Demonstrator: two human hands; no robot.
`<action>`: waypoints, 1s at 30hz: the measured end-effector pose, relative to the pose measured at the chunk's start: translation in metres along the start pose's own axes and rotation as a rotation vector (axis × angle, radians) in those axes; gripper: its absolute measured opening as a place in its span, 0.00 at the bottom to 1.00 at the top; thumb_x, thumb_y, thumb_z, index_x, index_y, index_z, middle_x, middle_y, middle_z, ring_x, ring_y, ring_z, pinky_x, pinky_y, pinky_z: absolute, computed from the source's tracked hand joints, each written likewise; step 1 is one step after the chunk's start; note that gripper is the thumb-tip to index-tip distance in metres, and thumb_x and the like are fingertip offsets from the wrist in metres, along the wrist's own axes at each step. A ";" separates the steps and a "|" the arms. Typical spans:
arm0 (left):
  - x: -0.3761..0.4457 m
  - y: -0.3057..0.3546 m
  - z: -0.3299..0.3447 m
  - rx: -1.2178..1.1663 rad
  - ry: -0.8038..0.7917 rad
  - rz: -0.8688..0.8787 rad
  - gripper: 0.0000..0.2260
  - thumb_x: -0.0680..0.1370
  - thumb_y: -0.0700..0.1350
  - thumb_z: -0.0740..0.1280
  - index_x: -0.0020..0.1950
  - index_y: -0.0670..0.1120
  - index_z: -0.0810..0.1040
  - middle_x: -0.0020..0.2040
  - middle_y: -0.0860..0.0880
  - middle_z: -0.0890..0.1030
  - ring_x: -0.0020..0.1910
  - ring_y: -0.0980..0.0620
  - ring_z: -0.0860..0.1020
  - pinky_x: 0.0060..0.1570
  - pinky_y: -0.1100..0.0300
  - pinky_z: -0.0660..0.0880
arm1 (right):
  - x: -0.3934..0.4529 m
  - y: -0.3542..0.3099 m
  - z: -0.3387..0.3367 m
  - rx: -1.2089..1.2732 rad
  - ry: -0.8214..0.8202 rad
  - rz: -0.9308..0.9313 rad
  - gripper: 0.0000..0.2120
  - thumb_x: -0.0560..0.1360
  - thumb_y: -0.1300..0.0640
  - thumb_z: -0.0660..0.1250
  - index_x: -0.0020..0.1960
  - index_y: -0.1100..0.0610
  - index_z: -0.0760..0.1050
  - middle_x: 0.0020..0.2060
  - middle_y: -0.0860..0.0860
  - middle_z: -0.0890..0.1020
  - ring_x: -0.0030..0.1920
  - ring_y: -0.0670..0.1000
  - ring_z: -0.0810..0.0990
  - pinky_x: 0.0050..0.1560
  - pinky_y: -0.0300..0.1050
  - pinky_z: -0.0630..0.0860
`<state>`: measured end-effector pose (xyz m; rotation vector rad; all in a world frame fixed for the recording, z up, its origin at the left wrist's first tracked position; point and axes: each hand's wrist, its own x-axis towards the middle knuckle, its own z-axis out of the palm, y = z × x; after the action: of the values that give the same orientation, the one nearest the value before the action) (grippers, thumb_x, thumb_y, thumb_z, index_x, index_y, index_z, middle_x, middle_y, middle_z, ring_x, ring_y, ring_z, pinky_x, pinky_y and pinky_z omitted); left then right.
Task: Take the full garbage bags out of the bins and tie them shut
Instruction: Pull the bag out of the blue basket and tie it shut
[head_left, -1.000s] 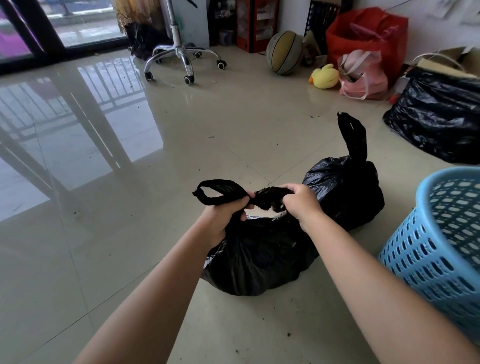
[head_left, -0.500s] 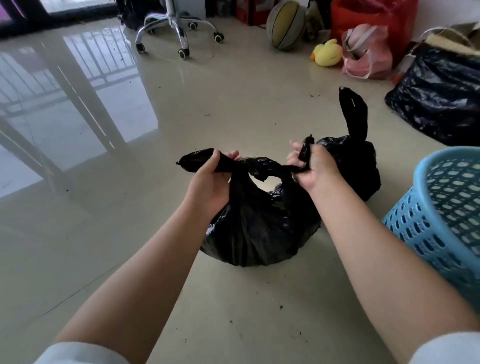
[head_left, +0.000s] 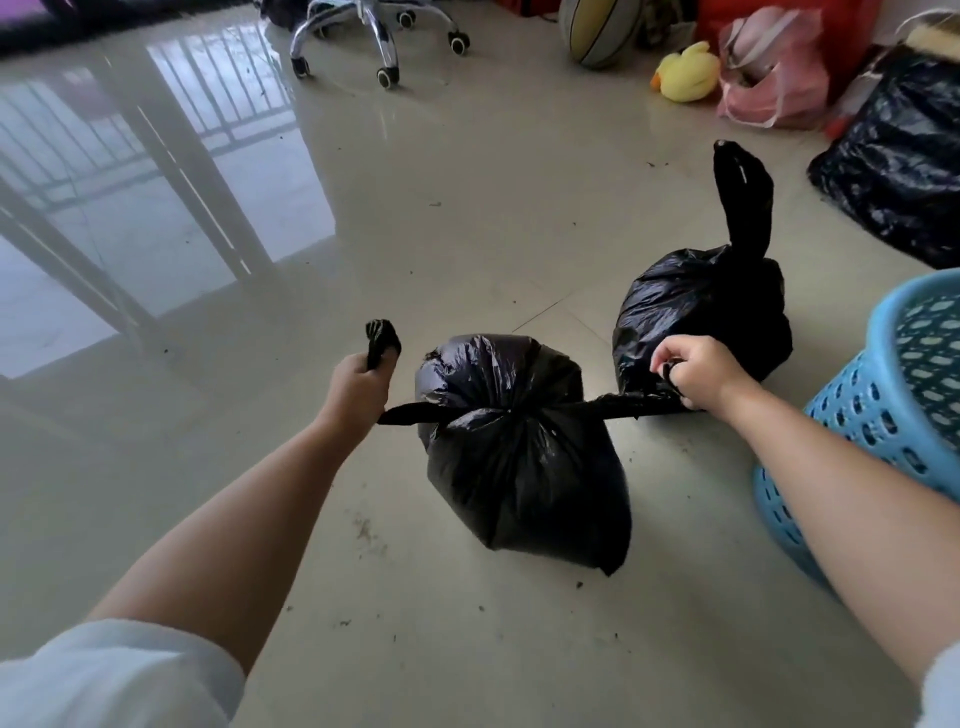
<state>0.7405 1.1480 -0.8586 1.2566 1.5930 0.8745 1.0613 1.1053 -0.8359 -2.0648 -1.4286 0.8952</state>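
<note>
Both hands gripping bag ends: left hand (head_left: 358, 382), right hand (head_left: 696, 375) pulling apart | garbage bag (head_left: 519, 457) sitting mid-frame on floor, knot tightening | second bag (head_left: 701, 306) behind looking tied | blue bin (head_left: 878, 415) at right edge

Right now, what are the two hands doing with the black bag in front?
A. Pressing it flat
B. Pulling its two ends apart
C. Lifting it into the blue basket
B: the left hand and right hand each grip one end of the bag, stretched taut sideways.
</note>
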 end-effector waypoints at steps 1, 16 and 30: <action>0.001 -0.002 0.001 0.070 0.016 0.006 0.23 0.80 0.44 0.58 0.25 0.45 0.58 0.19 0.48 0.62 0.24 0.48 0.59 0.30 0.58 0.55 | 0.001 0.001 0.001 -0.001 0.002 0.015 0.20 0.69 0.74 0.51 0.29 0.54 0.69 0.24 0.53 0.66 0.24 0.51 0.62 0.14 0.29 0.59; -0.020 -0.014 0.016 -0.563 -0.253 -0.353 0.21 0.77 0.45 0.62 0.70 0.54 0.62 0.56 0.55 0.71 0.53 0.57 0.72 0.57 0.64 0.64 | -0.001 0.009 -0.006 0.614 -0.056 0.778 0.13 0.78 0.59 0.51 0.37 0.62 0.65 0.34 0.58 0.72 0.30 0.56 0.79 0.24 0.38 0.76; -0.026 -0.005 0.028 -0.652 -0.274 -0.381 0.08 0.78 0.36 0.61 0.40 0.43 0.75 0.23 0.55 0.80 0.22 0.64 0.77 0.23 0.75 0.72 | -0.007 0.007 0.036 0.856 -0.155 0.548 0.09 0.77 0.55 0.59 0.39 0.55 0.69 0.37 0.52 0.71 0.38 0.48 0.70 0.35 0.39 0.69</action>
<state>0.7671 1.1215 -0.8670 0.5574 1.1350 0.8352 1.0372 1.0966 -0.8636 -1.7071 -0.3560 1.5640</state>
